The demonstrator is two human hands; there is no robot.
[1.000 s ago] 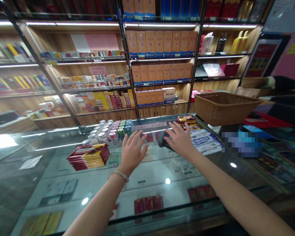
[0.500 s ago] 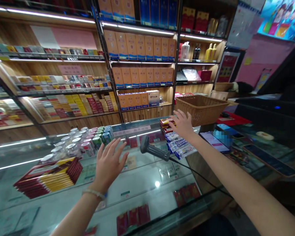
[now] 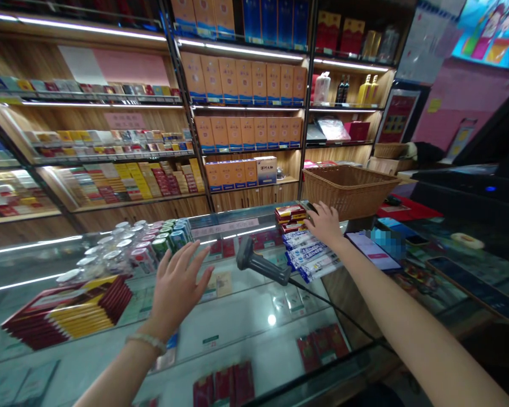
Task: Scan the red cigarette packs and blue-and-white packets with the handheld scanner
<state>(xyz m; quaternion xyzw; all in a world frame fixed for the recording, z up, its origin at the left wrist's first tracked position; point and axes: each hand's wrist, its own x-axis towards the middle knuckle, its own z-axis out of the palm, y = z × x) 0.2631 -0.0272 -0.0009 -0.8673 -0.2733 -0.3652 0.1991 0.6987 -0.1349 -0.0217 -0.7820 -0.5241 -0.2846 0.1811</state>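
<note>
My left hand [image 3: 180, 285], with a light bracelet at the wrist, hovers palm down over the glass counter [image 3: 233, 316], fingers spread and holding nothing. Nearest to it are the rows of small containers [image 3: 142, 257] and a stack of red-and-yellow packets [image 3: 74, 311]. My right hand [image 3: 326, 227] has its fingers apart at the right side of a small stack of red-and-yellow packs [image 3: 290, 215]; I cannot tell whether they touch. Just below that hand lie several blue-and-white packets [image 3: 307, 251] in a row. Between my hands a grey barcode scanner [image 3: 263, 263] rests on the glass.
A wicker basket [image 3: 350, 195] stands behind my right hand. Phones [image 3: 477, 288] lie on the right, near a dark monitor. The scanner's cable [image 3: 343, 311] runs toward the lower right. Shelves of orange boxes [image 3: 246, 133] and cigarette-like packs line the wall.
My right hand has lowered slightly beside the red-and-yellow packs, uncovering more of them. My left hand has shifted slightly left. The whole view has moved a little.
</note>
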